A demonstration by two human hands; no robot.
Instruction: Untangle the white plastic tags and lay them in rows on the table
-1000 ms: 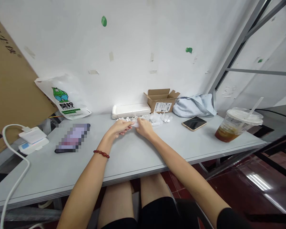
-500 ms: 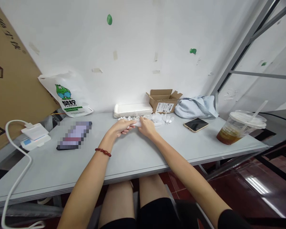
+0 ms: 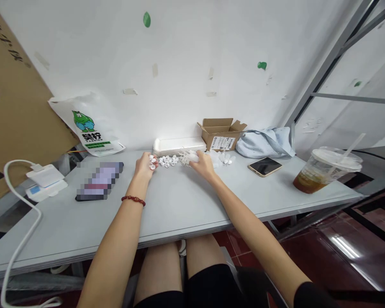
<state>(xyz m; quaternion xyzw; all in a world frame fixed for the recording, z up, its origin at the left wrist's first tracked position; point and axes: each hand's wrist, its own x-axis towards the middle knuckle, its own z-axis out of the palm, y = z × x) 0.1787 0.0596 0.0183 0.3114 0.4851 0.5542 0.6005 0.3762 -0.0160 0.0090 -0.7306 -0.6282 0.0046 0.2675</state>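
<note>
My left hand [image 3: 144, 166] is curled around several small white round caps [image 3: 152, 162], which show at its fingertips. Just right of it, a loose cluster of similar white caps [image 3: 168, 161] lies on the table. My right hand [image 3: 203, 165] reaches into a heap of clear, thin-stemmed plastic pieces [image 3: 185, 157]. Between its thumb and fingers shows a translucent plastic piece [image 3: 194, 157], partly hidden by the hand. More translucent pieces [image 3: 215, 158] lie to the right of that hand.
Behind the heap are stacked white trays [image 3: 179, 146] and an open cardboard box [image 3: 223, 141]. A pale blue cloth bag [image 3: 265, 143], a phone [image 3: 265, 167] and a drink cup [image 3: 317, 171] stand right. Left are another phone [image 3: 99, 182], a white bag [image 3: 90, 128] and a charger [image 3: 46, 184].
My hands, together over the heap before, have moved apart. The left went left with white caps in it; the right shifted right onto the translucent pieces. The cap cluster between them is uncovered.
</note>
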